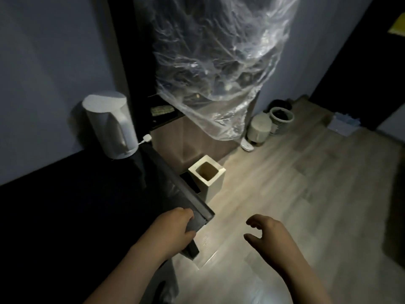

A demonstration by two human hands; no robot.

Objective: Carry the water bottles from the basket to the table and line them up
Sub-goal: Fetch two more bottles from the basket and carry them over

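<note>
The left hand [175, 224] grips the near corner of the dark bench [188, 198], fingers curled over the top edge and thumb underneath. The right hand [269, 235] hangs over the wooden floor [295, 194] with fingers loosely curled, holding nothing. Neither hand carries a bottle.

On the bench, against the wall, stands a white electric kettle [109, 126]; the rest of the top is too dark to read, and no water bottles show on it. Just beside the bench, a cream square container [207, 174] sits on the floor with its mouth open. Behind it rises something bundled in clear plastic sheeting [214, 62]. Further off by the wall are a small white bin [259, 129] and, touching or just beside it, a slatted basket [281, 120] with dark contents I cannot make out.

No water bottles are visible anywhere, so the task looks barely begun: if that basket is the source, fetching and lining up are both left to do.
</note>
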